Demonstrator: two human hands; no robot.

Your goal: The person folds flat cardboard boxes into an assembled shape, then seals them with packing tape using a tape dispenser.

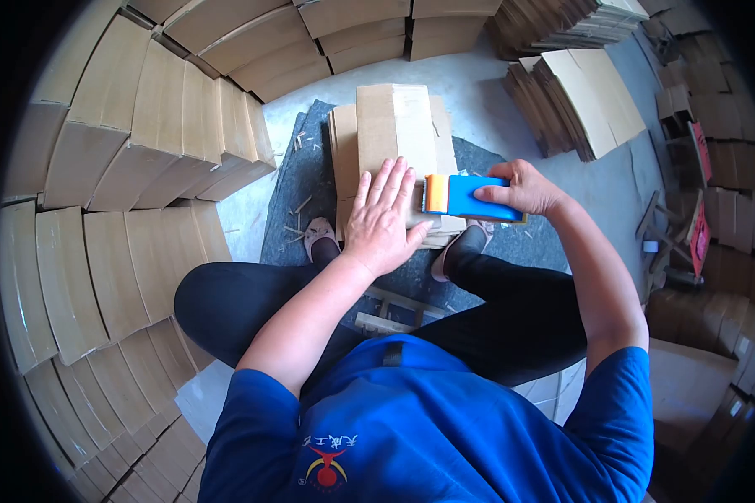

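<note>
A cardboard box stands between my feet on a pile of flat cardboard. My left hand lies flat on the near part of the box, fingers stretched forward and thumb out to the right. My right hand is closed around a blue tape dispenser with an orange front part. The dispenser lies level, its orange end turned left against the right side of the box, close to my left hand. Its underside and the contact with the cardboard are hidden.
A dark mat with scattered scraps lies under the box. Stacked cartons wall the left side and the back. Flattened cardboard is piled at the right, with red-seated stools beyond. My legs flank the box.
</note>
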